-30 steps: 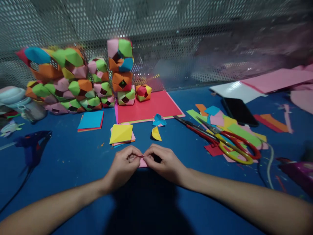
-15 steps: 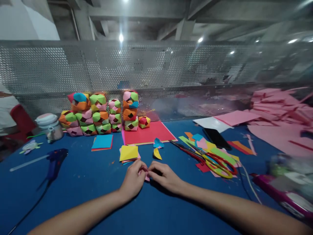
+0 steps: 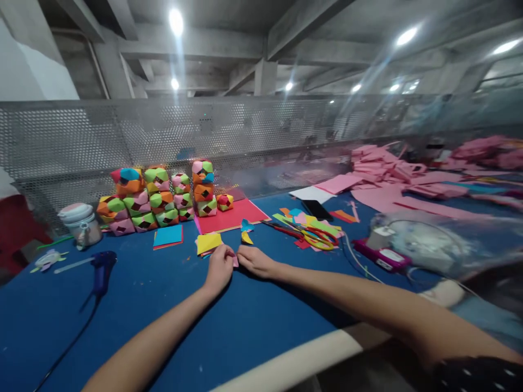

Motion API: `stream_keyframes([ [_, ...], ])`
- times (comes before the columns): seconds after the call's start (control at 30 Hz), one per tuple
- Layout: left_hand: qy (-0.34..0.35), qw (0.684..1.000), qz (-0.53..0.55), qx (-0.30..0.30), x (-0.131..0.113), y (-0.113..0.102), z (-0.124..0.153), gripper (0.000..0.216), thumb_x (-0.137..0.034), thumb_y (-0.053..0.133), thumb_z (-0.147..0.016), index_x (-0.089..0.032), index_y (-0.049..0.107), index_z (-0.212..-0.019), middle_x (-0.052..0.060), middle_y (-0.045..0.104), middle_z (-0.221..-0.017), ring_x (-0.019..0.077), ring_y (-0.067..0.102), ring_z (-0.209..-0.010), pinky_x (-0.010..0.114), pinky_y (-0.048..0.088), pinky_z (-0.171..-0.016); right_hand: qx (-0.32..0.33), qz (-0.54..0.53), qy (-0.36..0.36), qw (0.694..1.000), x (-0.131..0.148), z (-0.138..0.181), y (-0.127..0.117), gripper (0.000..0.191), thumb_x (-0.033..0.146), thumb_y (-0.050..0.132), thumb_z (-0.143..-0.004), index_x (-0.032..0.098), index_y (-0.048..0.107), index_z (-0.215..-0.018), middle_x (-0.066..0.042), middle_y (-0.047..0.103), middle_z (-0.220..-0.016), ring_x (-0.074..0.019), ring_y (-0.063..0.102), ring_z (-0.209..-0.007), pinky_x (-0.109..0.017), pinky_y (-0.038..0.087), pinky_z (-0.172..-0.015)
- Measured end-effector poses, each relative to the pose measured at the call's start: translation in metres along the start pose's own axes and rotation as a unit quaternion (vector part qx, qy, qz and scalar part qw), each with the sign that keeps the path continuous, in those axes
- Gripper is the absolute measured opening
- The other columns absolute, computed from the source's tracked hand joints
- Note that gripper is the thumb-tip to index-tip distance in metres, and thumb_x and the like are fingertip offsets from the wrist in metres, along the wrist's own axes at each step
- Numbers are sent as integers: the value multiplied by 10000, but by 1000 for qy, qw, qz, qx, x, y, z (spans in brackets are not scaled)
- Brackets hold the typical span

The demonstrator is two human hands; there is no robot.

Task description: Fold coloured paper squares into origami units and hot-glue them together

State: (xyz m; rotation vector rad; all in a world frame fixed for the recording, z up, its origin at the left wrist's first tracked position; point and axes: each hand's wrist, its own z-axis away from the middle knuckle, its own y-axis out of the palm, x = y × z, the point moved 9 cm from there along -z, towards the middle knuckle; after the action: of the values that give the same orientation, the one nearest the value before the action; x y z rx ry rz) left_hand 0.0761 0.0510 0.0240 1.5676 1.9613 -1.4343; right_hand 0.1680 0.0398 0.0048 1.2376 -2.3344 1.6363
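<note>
Between my hands is a small folded piece of pink paper (image 3: pixel 236 262), mostly covered by fingers. My left hand (image 3: pixel 219 269) pinches it from the left. My right hand (image 3: pixel 256 262) is closed at its right edge, fingertips curled against the paper. Just beyond the hands lie a folded yellow paper piece (image 3: pixel 246 238) and a folded blue paper piece (image 3: pixel 247 225). A stack of square papers with yellow on top (image 3: pixel 208 243) sits close to my left fingers.
Stacked woven paper cubes (image 3: pixel 161 202) stand at the back left, near a lidded jar (image 3: pixel 80 224). A blue glue gun (image 3: pixel 102 272) lies left. Scissors (image 3: pixel 321 239) rest on paper scraps to the right, near a phone (image 3: pixel 316 210) and a magenta power strip (image 3: pixel 382 256).
The view has swung right and tilted up, bringing the table's near edge and more pink sheets into sight. Both hands stay on the pink paper with little change in grip.
</note>
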Motion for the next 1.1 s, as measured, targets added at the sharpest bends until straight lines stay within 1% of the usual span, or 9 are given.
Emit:
stream_keyframes([
  [0.13, 19, 1000, -14, -5, -5, -2, -1, 169, -49, 397, -704, -169, 515, -719, 28, 568, -742, 157, 526, -739, 280, 413, -720, -16, 59, 9, 998, -4, -2, 1, 175, 194, 428, -906, 151, 532, -771, -13, 501, -745, -121, 438, -678, -244, 356, -674],
  [0.3, 41, 999, -18, 2, -6, -1, -6, 143, -91, 407, -711, -168, 528, -721, 28, 574, -741, 165, 530, -740, 291, 420, -727, -51, 119, 47, 990, -12, -2, -10, 135, 198, 446, -909, 145, 548, -839, -48, 537, -837, -138, 485, -748, -249, 355, -689],
  [0.4, 53, 998, -23, 10, -8, 0, -8, 143, -103, 406, -707, -171, 531, -724, 26, 576, -750, 168, 537, -753, 287, 420, -735, -69, 141, 63, 986, -14, -1, -17, 117, 205, 447, -908, 147, 548, -902, -66, 548, -912, -146, 501, -789, -248, 355, -687],
  [0.5, 63, 997, -37, 14, -14, 1, -8, 140, -118, 406, -713, -175, 534, -724, 26, 579, -753, 167, 539, -748, 278, 414, -731, -80, 152, 68, 983, -14, 0, -20, 117, 211, 444, -908, 151, 545, -909, -71, 550, -944, -145, 509, -793, -242, 350, -679],
  [0.67, 81, 995, -54, 13, -20, 1, -7, 125, -151, 414, -732, -173, 537, -735, 27, 579, -749, 167, 536, -731, 274, 409, -708, -92, 163, 73, 980, -17, -2, -23, 98, 207, 445, -899, 161, 532, -899, -53, 566, -913, -139, 516, -775, -231, 334, -662],
  [0.9, 94, 994, -47, 19, -16, 6, -10, 123, -174, 420, -728, -173, 542, -742, 21, 577, -755, 158, 539, -729, 265, 419, -709, -93, 181, 95, 974, -31, -2, -24, 105, 232, 466, -875, 171, 546, -844, -40, 603, -850, -152, 528, -737, -231, 289, -606],
  [1.0, 93, 994, -46, 19, -14, 7, -11, 131, -176, 418, -724, -169, 546, -747, 22, 584, -759, 155, 545, -730, 264, 424, -707, -92, 182, 87, 975, -32, -2, -23, 110, 227, 484, -860, 172, 553, -794, -35, 607, -809, -156, 536, -717, -232, 280, -585],
  [1.1, 91, 995, -46, 13, -13, 5, -11, 139, -179, 416, -719, -165, 550, -749, 23, 590, -760, 155, 549, -725, 266, 426, -702, -94, 182, 65, 977, -29, -3, -24, 136, 239, 468, -881, 169, 559, -809, -41, 613, -843, -156, 548, -765, -229, 305, -606],
])
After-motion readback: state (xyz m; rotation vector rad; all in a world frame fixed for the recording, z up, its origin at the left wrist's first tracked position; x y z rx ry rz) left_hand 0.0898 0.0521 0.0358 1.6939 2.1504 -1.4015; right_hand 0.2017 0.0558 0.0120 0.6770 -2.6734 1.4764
